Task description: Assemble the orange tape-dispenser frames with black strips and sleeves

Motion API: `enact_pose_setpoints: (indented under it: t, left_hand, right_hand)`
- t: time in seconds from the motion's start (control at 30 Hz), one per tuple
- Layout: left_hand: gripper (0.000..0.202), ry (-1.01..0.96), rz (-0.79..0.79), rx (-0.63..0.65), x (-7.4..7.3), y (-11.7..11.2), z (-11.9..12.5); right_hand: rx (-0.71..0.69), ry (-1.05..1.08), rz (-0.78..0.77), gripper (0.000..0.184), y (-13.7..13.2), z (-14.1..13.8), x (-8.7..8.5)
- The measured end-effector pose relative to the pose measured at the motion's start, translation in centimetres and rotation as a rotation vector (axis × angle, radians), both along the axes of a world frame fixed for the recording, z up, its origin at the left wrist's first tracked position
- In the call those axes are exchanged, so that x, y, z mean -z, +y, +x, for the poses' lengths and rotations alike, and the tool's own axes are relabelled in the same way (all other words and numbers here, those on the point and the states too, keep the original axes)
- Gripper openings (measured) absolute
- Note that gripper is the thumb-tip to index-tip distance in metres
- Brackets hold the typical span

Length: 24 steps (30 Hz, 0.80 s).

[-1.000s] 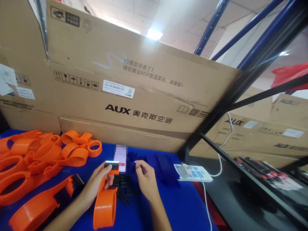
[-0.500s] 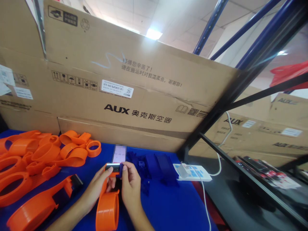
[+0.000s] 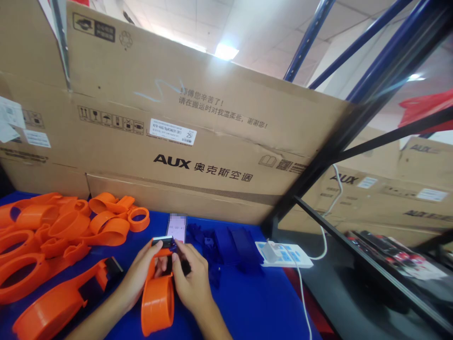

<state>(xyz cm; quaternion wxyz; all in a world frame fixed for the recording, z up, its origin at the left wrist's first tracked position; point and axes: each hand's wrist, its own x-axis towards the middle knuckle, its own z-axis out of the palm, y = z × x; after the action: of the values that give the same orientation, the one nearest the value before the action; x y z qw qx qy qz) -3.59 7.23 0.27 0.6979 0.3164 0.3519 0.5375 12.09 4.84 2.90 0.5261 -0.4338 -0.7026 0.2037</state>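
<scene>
An orange tape dispenser (image 3: 158, 302) hangs ring-down between my hands. My left hand (image 3: 143, 267) is closed around its upper end, where a serrated blade (image 3: 162, 240) sits along a black strip. At the right end of that strip, my right hand (image 3: 193, 274) pinches a small dark blue plastic part (image 3: 174, 246), partly hidden by the fingers. Whether the part is seated on the dispenser I cannot tell. Behind the hands stands a phone (image 3: 177, 226) with a timer on its screen.
Several orange dispenser bodies (image 3: 67, 222) lie piled at the left, with a black-tipped dispenser (image 3: 53, 302) nearer me. Dark blue plastic pieces (image 3: 230, 245) lie right of the phone. Beyond are a white power strip (image 3: 295, 255) with a cable, a large carton (image 3: 212, 141) and a rack post (image 3: 314, 156).
The right hand has turned and shifted slightly right and down, its fingers now curling over the blade's right end. The dispenser's blade end has tilted a little.
</scene>
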Motion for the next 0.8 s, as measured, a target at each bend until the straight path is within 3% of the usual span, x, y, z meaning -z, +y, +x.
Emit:
enact_pose_setpoints:
  t: [0.4,0.53,0.8]
  left_hand:
    - [0.041,0.048,0.05,0.015,-0.75,-0.42,-0.06]
    - [0.037,0.019,0.053,-0.038,-0.71,-0.39,-0.16]
    - [0.041,0.033,0.026,0.065,-1.07,-0.91,-0.13]
  right_hand:
    - [0.222,0.026,-0.022,0.016,-0.05,0.01,0.37]
    - [0.208,0.042,-0.014,0.02,0.0,0.08,0.32]
    - [0.023,0.077,-0.089,0.034,0.13,0.46,0.19]
